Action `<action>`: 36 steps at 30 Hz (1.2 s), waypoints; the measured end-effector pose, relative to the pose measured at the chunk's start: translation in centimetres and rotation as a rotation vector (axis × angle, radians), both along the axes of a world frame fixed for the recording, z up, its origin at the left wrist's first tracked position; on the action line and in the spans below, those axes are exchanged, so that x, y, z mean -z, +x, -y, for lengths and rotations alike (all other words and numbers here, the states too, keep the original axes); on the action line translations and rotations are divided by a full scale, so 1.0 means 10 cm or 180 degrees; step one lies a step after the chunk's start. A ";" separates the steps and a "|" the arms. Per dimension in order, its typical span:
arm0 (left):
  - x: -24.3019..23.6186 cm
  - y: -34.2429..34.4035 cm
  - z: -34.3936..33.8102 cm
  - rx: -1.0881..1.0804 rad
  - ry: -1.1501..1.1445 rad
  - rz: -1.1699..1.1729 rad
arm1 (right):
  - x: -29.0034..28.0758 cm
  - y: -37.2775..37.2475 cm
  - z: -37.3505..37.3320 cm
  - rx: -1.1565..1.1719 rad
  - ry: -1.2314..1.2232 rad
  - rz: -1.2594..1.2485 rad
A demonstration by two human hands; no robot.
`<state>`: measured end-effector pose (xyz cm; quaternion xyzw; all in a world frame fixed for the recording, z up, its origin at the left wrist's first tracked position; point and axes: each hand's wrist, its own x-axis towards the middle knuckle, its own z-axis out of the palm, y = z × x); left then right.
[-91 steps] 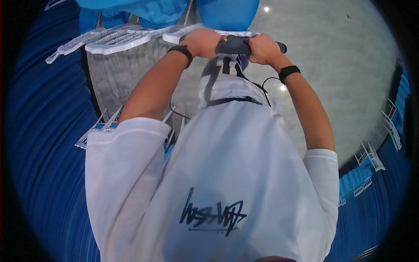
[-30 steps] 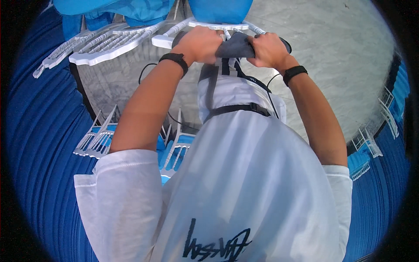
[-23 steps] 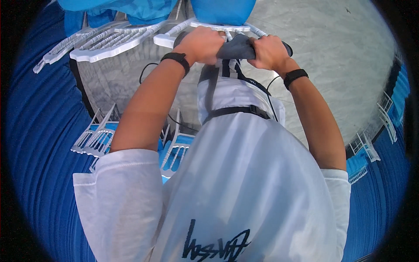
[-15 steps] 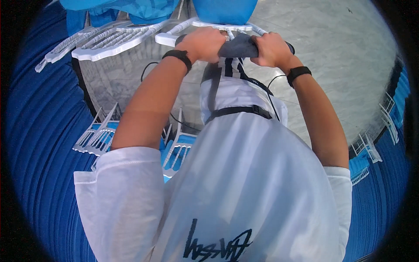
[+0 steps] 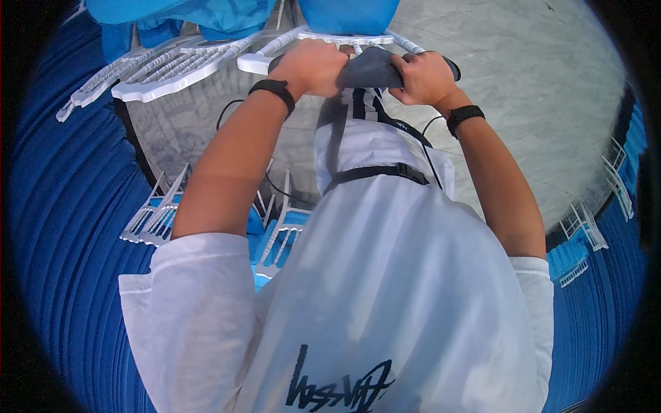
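Both my hands grip a dark grey cloth (image 5: 373, 69), stretched and bunched between them. My left hand (image 5: 315, 67) is closed round its left part, knuckles up, and a short end pokes out beyond the fist. On the other side my right hand (image 5: 424, 78) clasps the cloth, with its thumb along the near edge and a grey end showing past the fingers. Directly beyond the cloth stands a white chair (image 5: 256, 64) with a blue seat (image 5: 350, 15). Part of its frame is hidden behind my hands.
More white chairs with blue covers (image 5: 186, 67) stand at the far left. Other white chairs (image 5: 282, 241) show near my left arm and at the right edge (image 5: 585, 227). Blue pleated drapes (image 5: 69, 241) hang around a grey floor (image 5: 523, 82). Thin black cables (image 5: 432, 162) run beside my waist.
Both hands have shifted slightly left, still gripping the cloth. The cloth's middle looks a little more spread out between them.
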<state>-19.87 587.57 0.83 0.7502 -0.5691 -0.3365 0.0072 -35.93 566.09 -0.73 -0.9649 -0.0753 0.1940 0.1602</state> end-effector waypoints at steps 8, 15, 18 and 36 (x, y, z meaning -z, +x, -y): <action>-0.05 -0.03 -0.01 0.0136 0.0059 0.0384 | 0.05 -0.03 -0.02 -0.0034 0.0078 0.0413; 0.01 -0.08 -0.08 0.0330 0.0155 0.0558 | 0.09 -0.04 -0.01 -0.0098 0.0112 0.0412; 0.08 -0.10 -0.13 0.0353 -0.0324 0.0699 | 0.12 -0.05 0.00 -0.0454 0.0330 0.0840; 0.16 -0.10 -0.19 0.1123 -0.1667 0.0608 | 0.17 -0.02 -0.05 -0.0600 0.0097 0.0517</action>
